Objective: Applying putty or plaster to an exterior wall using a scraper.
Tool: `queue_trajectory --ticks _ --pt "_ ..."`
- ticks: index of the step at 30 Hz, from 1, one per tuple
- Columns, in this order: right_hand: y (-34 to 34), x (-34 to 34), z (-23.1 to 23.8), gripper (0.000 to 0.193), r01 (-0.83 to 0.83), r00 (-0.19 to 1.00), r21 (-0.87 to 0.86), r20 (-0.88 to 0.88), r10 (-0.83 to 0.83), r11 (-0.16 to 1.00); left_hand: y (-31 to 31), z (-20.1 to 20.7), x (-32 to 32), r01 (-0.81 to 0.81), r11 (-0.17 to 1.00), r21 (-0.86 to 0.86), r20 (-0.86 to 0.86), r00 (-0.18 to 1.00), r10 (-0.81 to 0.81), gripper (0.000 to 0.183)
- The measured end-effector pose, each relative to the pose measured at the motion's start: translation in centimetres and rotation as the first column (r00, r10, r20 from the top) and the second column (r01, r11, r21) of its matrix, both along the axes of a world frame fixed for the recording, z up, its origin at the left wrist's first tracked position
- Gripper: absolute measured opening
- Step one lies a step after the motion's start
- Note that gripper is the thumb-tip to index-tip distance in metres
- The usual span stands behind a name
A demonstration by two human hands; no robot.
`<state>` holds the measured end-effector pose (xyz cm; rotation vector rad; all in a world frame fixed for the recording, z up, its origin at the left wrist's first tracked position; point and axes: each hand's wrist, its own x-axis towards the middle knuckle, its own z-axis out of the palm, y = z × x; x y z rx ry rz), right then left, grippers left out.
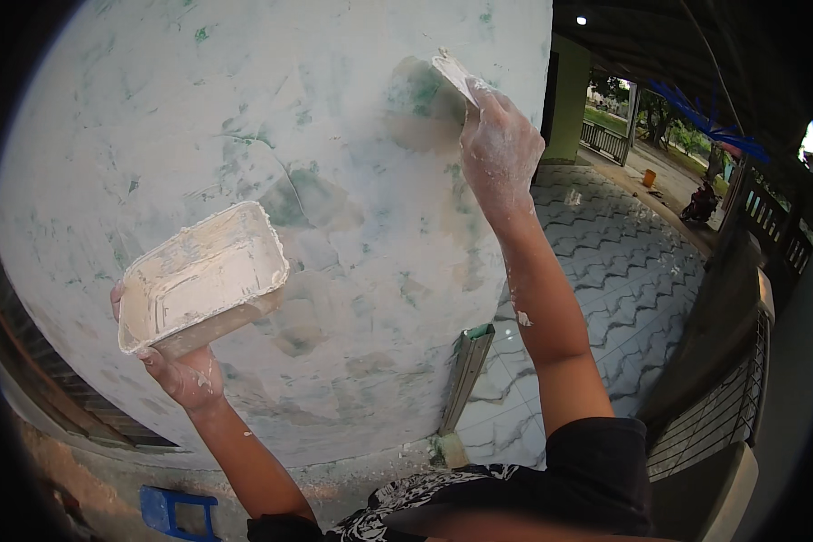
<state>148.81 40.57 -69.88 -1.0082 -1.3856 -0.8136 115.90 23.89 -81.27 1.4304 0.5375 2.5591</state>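
Observation:
My left hand (187, 373) grips a rectangular plastic tub (212, 330) from below and the side. Cream-white filler paste coats the tub's inside and rim. Raised high at the upper right, my right hand (501, 135) is closed round a putty knife (454, 75) smeared with the same paste. The knife's blade is at the wall (352, 194), beside a damp grey-green patch; I cannot tell whether it touches. White filler covers the wall unevenly, with green showing through in spots. Dried paste speckles both hands and forearms.
A blue plastic stool (179, 513) stands on the ground at lower left. Near the wall's right edge is an upright metal channel (467, 379). Patterned tiles (605, 262) cover the floor to the right. A rack with metal wires (718, 411) stands at far right, and a motorcycle (700, 202) is farther off.

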Motion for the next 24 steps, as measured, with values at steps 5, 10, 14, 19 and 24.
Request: queue_trajectory --ticks 5,10,14,19,24 --pt "-0.1 -7.1 -8.6 0.039 -0.118 0.918 0.034 0.385 0.096 0.992 0.2 -0.9 -1.2 0.01 1.0 -0.014 -0.043 0.999 -0.011 0.091" --pt "-3.3 -7.9 -10.3 0.036 -0.289 0.807 -0.368 0.402 0.432 0.884 -0.2 -0.1 -1.1 0.004 1.0 -0.009 -0.031 1.0 -0.005 0.091" --pt "-2.3 -4.2 -2.4 0.04 -0.28 0.942 0.077 0.214 0.258 0.957 0.7 -0.2 -0.3 0.041 0.999 0.004 -0.076 0.996 -0.041 0.091" --pt "3.9 -5.5 -4.7 0.043 -0.156 0.96 -0.078 0.223 0.17 0.985 1.7 -0.2 1.0 0.081 0.997 0.014 -0.062 0.995 -0.08 0.09" --pt "0.3 -7.2 -12.9 0.05 -0.172 0.747 -0.231 0.603 0.28 0.958 1.5 -0.1 0.2 0.053 0.998 -0.015 -0.119 0.991 -0.054 0.092"
